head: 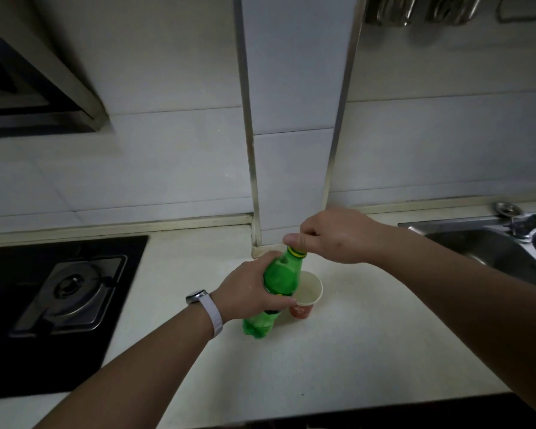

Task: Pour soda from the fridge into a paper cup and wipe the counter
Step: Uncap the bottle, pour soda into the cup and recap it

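Two bare forearms reach in from the lower edge, the left one wearing a pale-strapped watch [203,305]. Left hand [248,289] wraps the shoulder of a green translucent plastic soda bottle [280,280], fingers clamped around it, the lobed base resting on the smooth cream counter [338,351]. Right hand [331,236] sits over the neck, thumb and fingers pinching the cap [296,252], which shows a yellow-green band; whether the cap is being loosened or tightened cannot be told. Paper cup [307,294], a tapered cylinder with white interior and reddish printed wall, stands just beside the bottle on its right, touching or nearly so; its contents are not clear. For a clean turn of the cap, the bottle is best kept upright and braced against the counter, with a light squeeze only, since the thin wall yields and fizz could overflow. Black glass hob [59,305] lies left, steel sink [483,246] right.
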Demonstrator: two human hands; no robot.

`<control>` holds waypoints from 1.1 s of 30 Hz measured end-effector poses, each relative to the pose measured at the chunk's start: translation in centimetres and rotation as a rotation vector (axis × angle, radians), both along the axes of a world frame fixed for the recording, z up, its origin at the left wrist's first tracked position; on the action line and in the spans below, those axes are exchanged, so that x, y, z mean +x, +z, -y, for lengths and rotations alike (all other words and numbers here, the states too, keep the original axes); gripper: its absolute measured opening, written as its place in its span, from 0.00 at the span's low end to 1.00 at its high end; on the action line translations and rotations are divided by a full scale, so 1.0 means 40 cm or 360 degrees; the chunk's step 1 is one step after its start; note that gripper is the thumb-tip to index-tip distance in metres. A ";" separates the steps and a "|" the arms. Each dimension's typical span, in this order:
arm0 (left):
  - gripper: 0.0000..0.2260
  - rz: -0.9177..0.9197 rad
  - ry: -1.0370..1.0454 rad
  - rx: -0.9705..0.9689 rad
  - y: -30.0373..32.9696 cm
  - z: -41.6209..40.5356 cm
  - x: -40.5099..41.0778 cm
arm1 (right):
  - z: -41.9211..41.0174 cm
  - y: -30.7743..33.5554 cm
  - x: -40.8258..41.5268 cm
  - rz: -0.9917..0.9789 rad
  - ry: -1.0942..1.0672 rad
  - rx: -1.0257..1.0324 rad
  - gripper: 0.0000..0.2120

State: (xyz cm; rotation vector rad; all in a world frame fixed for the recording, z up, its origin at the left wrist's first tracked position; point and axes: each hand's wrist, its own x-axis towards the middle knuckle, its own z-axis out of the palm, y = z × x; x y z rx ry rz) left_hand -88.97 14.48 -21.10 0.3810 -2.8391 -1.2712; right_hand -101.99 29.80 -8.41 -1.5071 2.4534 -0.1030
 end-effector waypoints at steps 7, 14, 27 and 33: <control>0.37 -0.0032 -0.0051 -0.0015 0.013 0.019 -0.002 | -0.014 0.036 -0.001 0.0413 0.0154 -0.0159 0.20; 0.36 -0.0036 -0.0084 -0.0031 0.018 0.017 -0.009 | -0.015 0.014 0.001 0.0303 0.0090 -0.0188 0.07; 0.37 -0.0003 -0.0115 -0.0034 0.010 -0.001 -0.008 | -0.053 -0.008 -0.010 0.0320 0.0054 -0.0190 0.16; 0.37 0.0025 -0.0110 -0.0051 0.011 -0.006 -0.006 | -0.057 -0.036 -0.010 0.0138 -0.0183 -0.0190 0.21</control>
